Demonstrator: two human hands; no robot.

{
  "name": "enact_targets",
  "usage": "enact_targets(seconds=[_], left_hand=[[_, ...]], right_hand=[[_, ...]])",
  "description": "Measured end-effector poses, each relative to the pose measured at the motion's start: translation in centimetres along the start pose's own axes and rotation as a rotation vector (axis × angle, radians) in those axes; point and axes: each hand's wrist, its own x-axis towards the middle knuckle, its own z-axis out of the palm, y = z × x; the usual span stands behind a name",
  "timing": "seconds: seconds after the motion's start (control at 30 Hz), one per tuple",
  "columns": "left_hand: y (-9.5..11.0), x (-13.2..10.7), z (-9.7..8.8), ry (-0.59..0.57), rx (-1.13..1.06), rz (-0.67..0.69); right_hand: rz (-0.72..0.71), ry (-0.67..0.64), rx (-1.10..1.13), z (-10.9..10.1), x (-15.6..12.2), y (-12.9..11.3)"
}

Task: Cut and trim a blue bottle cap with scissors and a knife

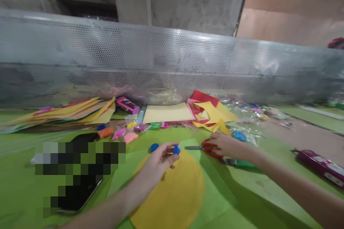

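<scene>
1. Head view: the person's left hand (162, 157) is closed in a pinch on a small blue object (176, 149), held between thumb and fingers above the upper part of a yellow paper disc (174, 193).
2. The person's right hand (221, 144) touches the red handles of a pair of scissors (194, 147), whose blades point toward the left hand. Whether its fingers are closed around the handles cannot be told.
3. The yellow disc lies on a light green sheet (215, 191), in front of the person. A round blue piece (154, 147) sits by the disc's upper left edge.
4. A green-handled item (245, 164) lies under the right forearm, partly hidden by it.
5. To the left, a dark phone-like object (80, 200) rests on the green tabletop (18, 193); image masking covers part of it.
6. Beyond the hands stand small packets, including an orange one (105, 132) and a blue one (239, 135).
7. Farther back are a stack of coloured paper (67, 113), a purple container (127, 105), a cream sheet (168, 113) and cut yellow paper (208, 110).
8. A purple case (321, 166) lies at far right.
9. A perforated metal panel (161, 71) closes off the table's back.
</scene>
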Motion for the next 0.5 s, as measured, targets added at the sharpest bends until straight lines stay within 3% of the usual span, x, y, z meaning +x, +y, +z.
enact_targets(seconds=[0.13, 0.3, 0.5], left_hand=[[-0.1, -0.3, -0.1, 0.013, -0.054, 0.028], [-0.6, -0.3, 0.2, 0.051, -0.094, 0.038], [-1.9, 0.2, 0.1, 0.082, -0.102, -0.03]], right_hand=[[0.009, -0.016, 0.062, 0.4, 0.3, 0.6], [0.135, 0.085, 0.171, 0.0, -0.2, -0.2], [0.029, 0.039, 0.254, 0.9, -1.7, -1.1]])
